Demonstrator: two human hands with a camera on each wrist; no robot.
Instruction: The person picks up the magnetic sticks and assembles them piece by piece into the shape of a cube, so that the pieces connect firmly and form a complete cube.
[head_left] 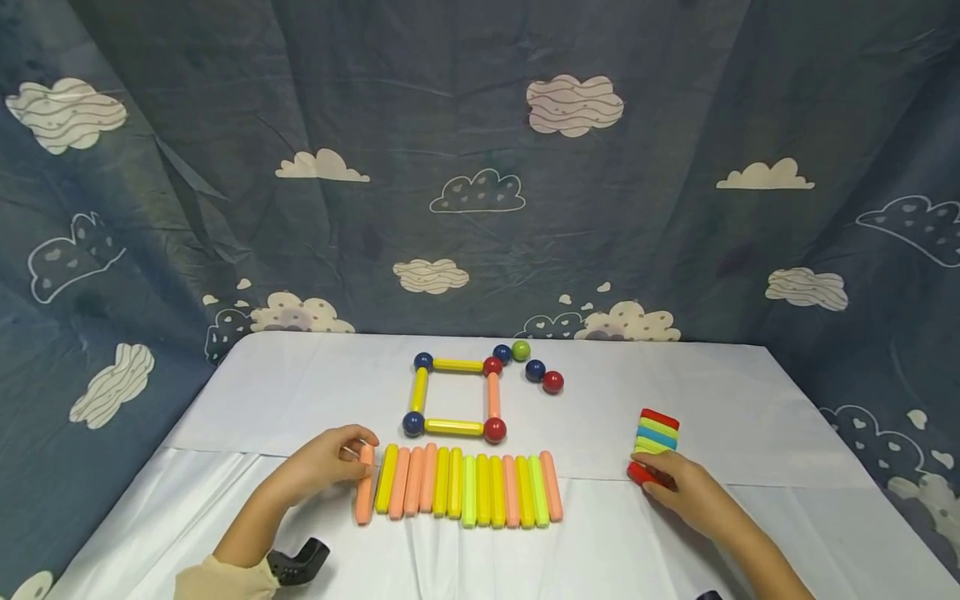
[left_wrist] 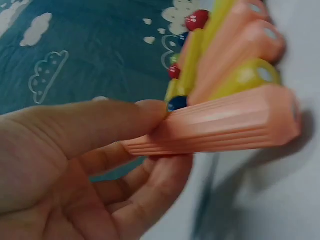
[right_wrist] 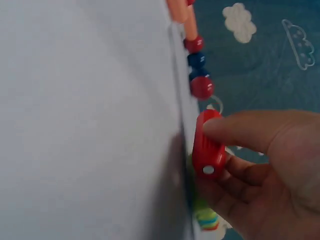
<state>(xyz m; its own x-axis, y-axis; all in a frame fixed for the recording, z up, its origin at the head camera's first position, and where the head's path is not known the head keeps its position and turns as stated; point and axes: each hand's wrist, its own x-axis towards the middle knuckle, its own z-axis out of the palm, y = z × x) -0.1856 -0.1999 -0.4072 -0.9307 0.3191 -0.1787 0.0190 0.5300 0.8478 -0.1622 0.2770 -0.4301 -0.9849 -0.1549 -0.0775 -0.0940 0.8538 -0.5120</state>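
My left hand (head_left: 324, 463) pinches a salmon-pink magnetic stick (left_wrist: 230, 122) between thumb and fingers, at the left end of a row of pink, yellow and light green sticks (head_left: 483, 492). On the right, my right hand (head_left: 692, 492) pinches a short red magnetic stick (right_wrist: 204, 150) with thumb and fingers. Just beyond it lies a small stack-like row of short sticks (head_left: 657, 432) in red, yellow-green and blue. Behind the long row, a square frame (head_left: 453, 427) of sticks joined by blue and red balls lies flat.
Loose balls lie right of the frame's back corner: two blue, with one blue ball (head_left: 535, 371), a green ball (head_left: 521, 351) and a red ball (head_left: 552, 382). White cloth (head_left: 600, 542) covers the table. A dark cloud-printed curtain (head_left: 480, 250) hangs behind.
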